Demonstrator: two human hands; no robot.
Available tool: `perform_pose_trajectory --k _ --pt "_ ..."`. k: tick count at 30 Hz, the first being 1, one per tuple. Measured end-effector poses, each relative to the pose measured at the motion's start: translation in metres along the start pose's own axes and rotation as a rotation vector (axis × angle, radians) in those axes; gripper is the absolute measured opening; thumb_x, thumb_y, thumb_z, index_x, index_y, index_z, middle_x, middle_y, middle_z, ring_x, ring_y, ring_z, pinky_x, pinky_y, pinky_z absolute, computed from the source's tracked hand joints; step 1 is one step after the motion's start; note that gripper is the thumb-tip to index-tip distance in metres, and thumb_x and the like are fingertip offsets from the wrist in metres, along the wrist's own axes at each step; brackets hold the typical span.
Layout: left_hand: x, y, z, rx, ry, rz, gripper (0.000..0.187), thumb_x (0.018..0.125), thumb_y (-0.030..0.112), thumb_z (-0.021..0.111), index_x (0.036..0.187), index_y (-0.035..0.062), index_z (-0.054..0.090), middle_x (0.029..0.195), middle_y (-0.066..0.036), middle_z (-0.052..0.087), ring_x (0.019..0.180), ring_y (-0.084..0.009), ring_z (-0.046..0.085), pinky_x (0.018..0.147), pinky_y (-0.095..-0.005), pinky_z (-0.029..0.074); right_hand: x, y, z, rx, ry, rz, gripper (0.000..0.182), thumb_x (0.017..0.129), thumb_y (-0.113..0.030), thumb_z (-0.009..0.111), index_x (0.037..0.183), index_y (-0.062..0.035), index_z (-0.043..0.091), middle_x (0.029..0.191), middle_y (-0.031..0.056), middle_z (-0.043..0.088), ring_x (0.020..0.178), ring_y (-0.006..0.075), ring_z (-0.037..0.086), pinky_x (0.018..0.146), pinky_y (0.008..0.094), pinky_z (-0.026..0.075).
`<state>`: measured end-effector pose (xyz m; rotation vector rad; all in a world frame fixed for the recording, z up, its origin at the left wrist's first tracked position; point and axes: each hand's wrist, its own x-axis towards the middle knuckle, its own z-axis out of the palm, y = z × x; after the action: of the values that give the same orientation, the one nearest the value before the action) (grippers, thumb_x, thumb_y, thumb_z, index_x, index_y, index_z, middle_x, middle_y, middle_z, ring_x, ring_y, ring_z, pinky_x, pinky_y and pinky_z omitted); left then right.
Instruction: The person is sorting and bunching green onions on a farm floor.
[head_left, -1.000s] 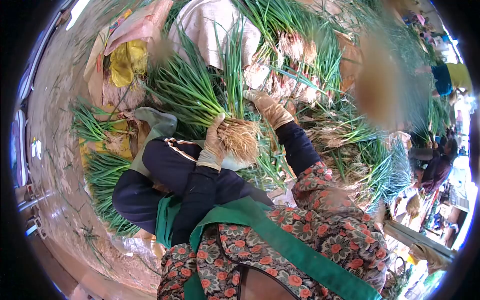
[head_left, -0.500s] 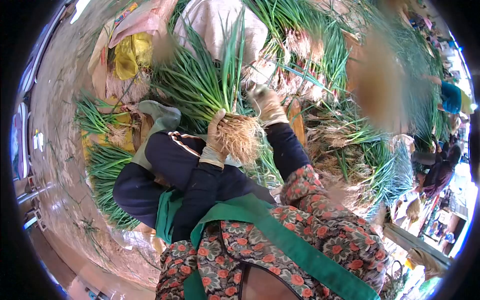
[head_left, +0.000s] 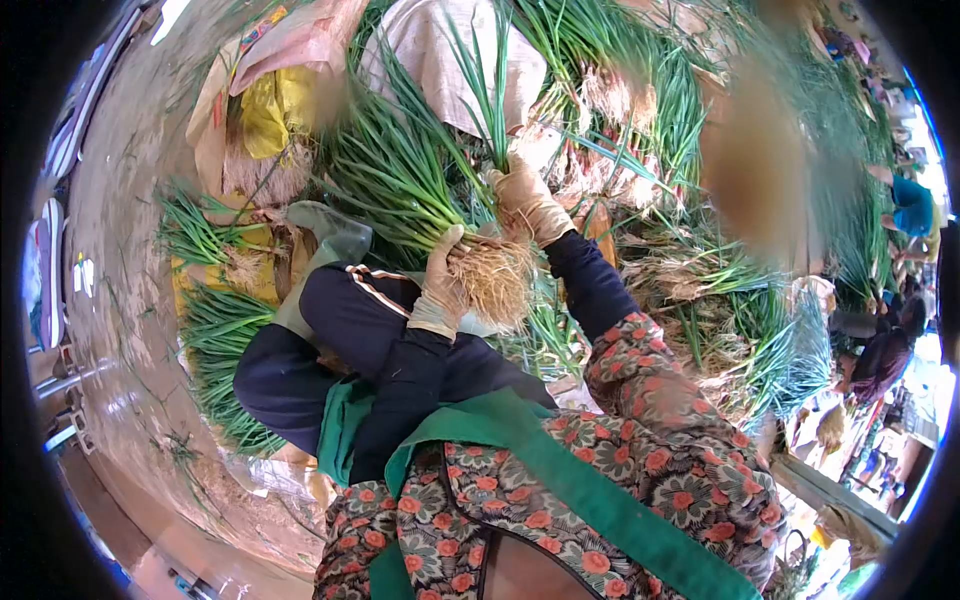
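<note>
My gloved left hand [head_left: 440, 285] is closed round a thick bunch of green onions [head_left: 395, 190] just above the roots. The bunch's pale, stringy roots [head_left: 492, 282] point down and right, and its long leaves fan up to the left. Close beside it, my gloved right hand [head_left: 530, 203] is closed on a few green onion stalks [head_left: 497, 115] that stand nearly upright. Its fingers partly hide where these stalks start, and their root ends lie near the bunch's roots.
Piles of green onions [head_left: 670, 110] lie beyond my hands, with more heaps [head_left: 700, 270] at the right. A pale sack [head_left: 445, 50] is at the top and a yellow bag [head_left: 262, 115] at upper left. A seated person [head_left: 885, 345] is at far right. A blurred smear covers the upper right.
My right hand has lowered and turned, and now grips a few stalks apart from the bunch. The left hand keeps hold of the bunch. The view has shifted slightly.
</note>
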<state>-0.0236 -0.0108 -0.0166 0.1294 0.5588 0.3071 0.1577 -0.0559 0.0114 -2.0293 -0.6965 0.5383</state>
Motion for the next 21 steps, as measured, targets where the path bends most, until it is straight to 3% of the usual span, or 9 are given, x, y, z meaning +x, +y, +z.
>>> perform_pose_trajectory --k 3,4,7,8,11,14,16,19,21 --pt "-0.003 0.002 0.019 -0.003 0.029 -0.233 0.021 0.078 0.021 0.067 0.088 0.0037 0.059 0.079 -0.010 0.063 0.076 -0.0249 0.063 0.076 -0.0383 0.053 -0.010 -0.016 -0.008 -0.113 -0.364 0.130 0.036 0.082 -0.027 0.058 0.102 0.0020 0.053 0.087 0.0233 0.062 0.085 0.0327 0.062 0.072 0.0405 0.047" --pt "-0.008 0.002 0.036 0.034 0.060 -0.215 0.016 0.076 0.017 0.069 0.079 0.0061 0.057 0.075 -0.008 0.061 0.073 -0.0222 0.063 0.075 -0.0359 0.053 -0.014 -0.013 0.001 -0.349 -0.288 -0.109 0.038 0.083 -0.031 0.056 0.104 0.0011 0.052 0.090 0.0250 0.061 0.088 0.0370 0.060 0.075 0.0427 0.046" --pt "0.005 -0.006 0.004 0.199 0.214 -0.016 0.017 0.076 0.018 0.068 0.076 0.0070 0.056 0.077 -0.010 0.063 0.074 -0.0209 0.063 0.074 -0.0358 0.053 -0.015 0.003 0.012 -0.272 -0.294 -0.073 0.038 0.084 -0.031 0.055 0.104 0.0018 0.053 0.090 0.0263 0.060 0.088 0.0384 0.059 0.076 0.0399 0.045" --pt "0.013 -0.009 0.000 0.140 0.284 -0.006 0.017 0.075 0.016 0.071 0.072 0.0096 0.055 0.063 0.000 0.054 0.051 -0.0118 0.051 0.051 -0.0248 0.047 -0.010 0.015 0.014 -0.178 -0.257 -0.015 0.039 0.086 -0.030 0.055 0.107 0.0024 0.053 0.090 0.0214 0.062 0.085 0.0325 0.060 0.075 0.0382 0.046" --pt "0.006 0.004 -0.005 0.111 0.134 -0.014 0.017 0.076 0.018 0.068 0.079 0.0063 0.056 0.079 -0.010 0.063 0.075 -0.0216 0.063 0.074 -0.0370 0.054 0.006 0.022 -0.009 0.397 -0.039 0.178 0.032 0.085 -0.026 0.059 0.102 0.0019 0.059 0.076 0.0045 0.060 0.068 0.0109 0.054 0.062 0.0279 0.045" --pt "-0.012 0.009 0.035 -0.042 0.003 -0.019 0.023 0.078 0.017 0.065 0.093 0.0021 0.057 0.084 -0.011 0.063 0.081 -0.0244 0.063 0.079 -0.0407 0.052 0.027 0.033 -0.017 0.719 0.039 0.123 0.020 0.084 -0.017 0.063 0.097 -0.0013 0.061 0.073 0.0002 0.059 0.058 0.0062 0.049 0.052 0.0220 0.041" --pt "-0.016 0.014 0.040 -0.033 -0.112 -0.080 0.027 0.080 0.018 0.065 0.100 0.0020 0.057 0.090 -0.012 0.063 0.085 -0.0251 0.062 0.080 -0.0412 0.052 0.005 0.012 -0.032 0.402 -0.080 0.228 0.020 0.084 -0.015 0.063 0.098 -0.0022 0.060 0.074 0.0004 0.059 0.058 0.0057 0.050 0.050 0.0217 0.040" --pt "-0.014 0.009 0.043 -0.066 0.094 -0.035 0.016 0.076 0.015 0.069 0.079 0.0044 0.058 0.074 -0.009 0.062 0.073 -0.0221 0.064 0.069 -0.0363 0.056 -0.004 0.032 -0.016 0.407 -0.300 0.078 0.025 0.087 -0.019 0.059 0.106 -0.0029 0.059 0.078 0.0005 0.062 0.056 0.0058 0.052 0.046 0.0207 0.040" --pt "-0.006 0.007 0.023 -0.014 0.111 -0.049 0.015 0.075 0.015 0.070 0.076 0.0080 0.057 0.065 -0.001 0.056 0.060 -0.0142 0.057 0.060 -0.0295 0.053 -0.025 0.002 -0.020 0.395 -0.455 0.123 0.026 0.089 -0.023 0.056 0.104 -0.0021 0.060 0.085 0.0049 0.064 0.068 0.0127 0.057 0.060 0.0255 0.045"
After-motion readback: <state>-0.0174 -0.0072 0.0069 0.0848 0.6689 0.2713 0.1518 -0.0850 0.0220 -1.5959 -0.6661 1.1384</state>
